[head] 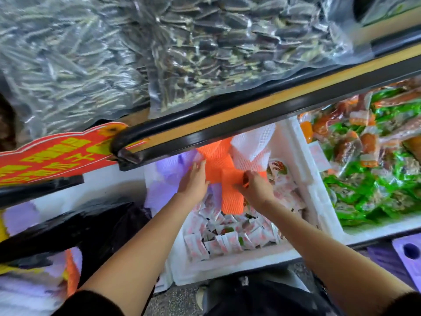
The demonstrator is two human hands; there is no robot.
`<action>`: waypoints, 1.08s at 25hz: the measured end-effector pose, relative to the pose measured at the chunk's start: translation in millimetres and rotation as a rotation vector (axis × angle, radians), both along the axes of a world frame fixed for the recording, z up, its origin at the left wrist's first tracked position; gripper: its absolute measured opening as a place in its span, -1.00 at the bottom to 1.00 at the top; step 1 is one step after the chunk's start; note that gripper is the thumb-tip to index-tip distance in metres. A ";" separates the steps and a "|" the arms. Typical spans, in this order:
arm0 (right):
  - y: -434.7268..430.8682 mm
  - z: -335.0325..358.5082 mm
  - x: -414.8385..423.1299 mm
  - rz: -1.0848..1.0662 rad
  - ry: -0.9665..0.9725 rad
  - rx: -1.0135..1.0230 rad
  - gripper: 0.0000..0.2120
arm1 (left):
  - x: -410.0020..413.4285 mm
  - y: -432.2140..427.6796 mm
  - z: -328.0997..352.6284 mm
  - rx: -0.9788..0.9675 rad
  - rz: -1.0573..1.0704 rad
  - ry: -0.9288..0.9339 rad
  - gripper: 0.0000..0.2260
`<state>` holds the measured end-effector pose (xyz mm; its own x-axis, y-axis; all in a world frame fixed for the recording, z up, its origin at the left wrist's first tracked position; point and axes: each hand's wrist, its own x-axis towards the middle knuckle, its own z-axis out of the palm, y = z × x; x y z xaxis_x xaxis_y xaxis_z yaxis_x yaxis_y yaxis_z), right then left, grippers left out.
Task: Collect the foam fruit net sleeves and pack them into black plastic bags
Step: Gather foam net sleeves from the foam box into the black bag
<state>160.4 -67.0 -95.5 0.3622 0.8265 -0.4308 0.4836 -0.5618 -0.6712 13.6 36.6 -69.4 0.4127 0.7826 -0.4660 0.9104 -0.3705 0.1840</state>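
- As the head view looks down past two bare forearms, both hands reach into a white foam box (227,267) that sits under a black shelf rail (250,117).
- The left hand (193,181) lies with its fingers fairly straight against the left edge of the orange sleeves (216,163). Its grip is slack and closes on nothing.
- The right hand (254,189) has its fingers curled in, and its grip pinches a fold of the orange sleeves near the middle of the bunch.
- The orange sleeves lie at the back of the box, partly tucked under the rail. One length hangs down between the two wrists, over the small packets.
- White sleeves (250,144) lie just right of the orange ones and touch them. Purple sleeves (168,167) lie just left, beyond the left hand.
- Small white sachets (227,240) with red print fill the near part of the box.
- The black plastic bag (91,224) is slumped to the left of the box, beside the left forearm. Whether its mouth is open cannot be told.
- An orange strip (71,272) and more purple foam show at lower left near the bag, blurred.
- Above the rail lie clear bags of sunflower seeds (227,42), and a red and yellow sign (57,156) sticks out at left.
- A second white box (376,231) at right holds green and orange packets (376,179).
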 end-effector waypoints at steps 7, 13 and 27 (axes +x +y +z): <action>-59.3 25.8 49.7 0.077 0.189 0.161 -0.87 | -2.9 -39.1 0.0 -0.105 0.198 -0.297 -0.82; -71.2 36.9 31.6 0.072 0.413 0.116 -0.86 | 9.4 -106.3 21.7 -0.542 0.569 -0.691 -0.95; 18.3 -36.6 -43.5 0.048 -0.050 -0.004 -0.47 | -67.0 -149.2 7.1 -0.328 1.006 -0.763 -0.93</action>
<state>116.9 -48.7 -132.1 0.3436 0.8417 -0.4164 0.5427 -0.5399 -0.6434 -53.3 -112.6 -62.3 -0.0403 0.7970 -0.6027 0.3877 0.5684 0.7257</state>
